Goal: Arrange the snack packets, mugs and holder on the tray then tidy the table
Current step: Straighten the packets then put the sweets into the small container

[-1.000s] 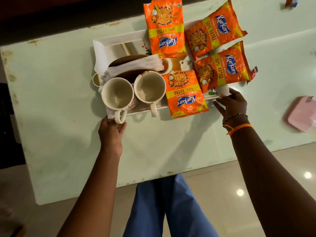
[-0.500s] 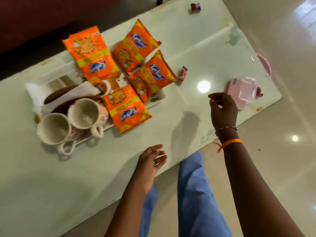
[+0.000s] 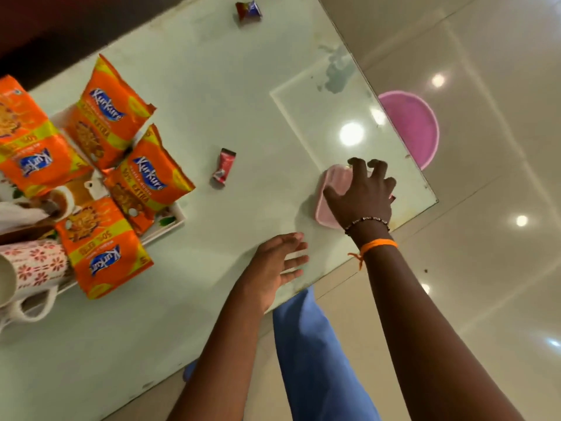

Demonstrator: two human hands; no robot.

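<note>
Since the earlier frames both hands have left the tray's near edge, and the right hand (image 3: pixel 362 194) has travelled out to the table's near right corner, where it now sits over a pink container (image 3: pixel 329 196).

Nearest, the left hand (image 3: pixel 274 267) hovers at the near edge of the table (image 3: pixel 212 86), fingers straight and loosely spread, holding nothing. Just beyond it, the right hand's fingers are curled down over the top of the pink container; whether they have closed on it cannot be told, as the hand hides most of it. The step in hand looks like the tidying part of the task, since the packets and mugs are already loaded.

To do this well, the grip should take the container by opposite sides before lifting, because it lies close to the table's right edge and a nudge could slide it off. The free left hand is well placed to steady it or to take the small red wrapper (image 3: pixel 224 167) lying mid-table, between container and tray.

At the left edge, the white tray (image 3: pixel 173 218) carries four orange snack packets (image 3: pixel 145 180), one overhanging its near rim, and a patterned mug (image 3: pixel 36 265) beside them. The holder is mostly out of view. At the far edge lies another small wrapper (image 3: pixel 248 10), likely the last pick. A pink lid-like disc (image 3: pixel 416 126) shows past the right edge, seemingly on the floor.
</note>
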